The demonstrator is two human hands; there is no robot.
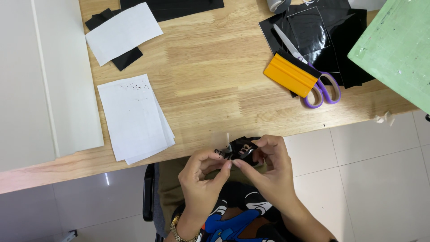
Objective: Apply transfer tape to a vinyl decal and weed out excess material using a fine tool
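Down near the lap, just off the near edge of the wooden counter (210,76): a small black vinyl piece (242,150) with pale cut shapes on it, and a thin clear film flap (220,139) lifting off its left side. Left hand (201,177) pinched shut on that piece, thumb and forefinger meeting at the lower left edge. Right hand (268,168) likewise closed on it, fingertips curled over the top and right side, both grips narrow and nearly touching each other.

Probably very light and limp, this piece: thin sheet, easily creased, likely tacky on one face and prone to folding onto itself. Glossy surface, so likely slippery under flat pads; better taken by an edge or a corner with the fingertips, one grip on the black layer, the other on the clear flap. Small cut shapes likely fragile, apt to tear or stretch under a hard pull.

Farther up on the counter, well apart from the hands: a stack of white paper sheets (134,116) at left, a yellow squeegee (291,74) lying over purple-handled scissors (320,87), both on black vinyl sheets (331,36). A green cutting mat (398,49) at the right corner.
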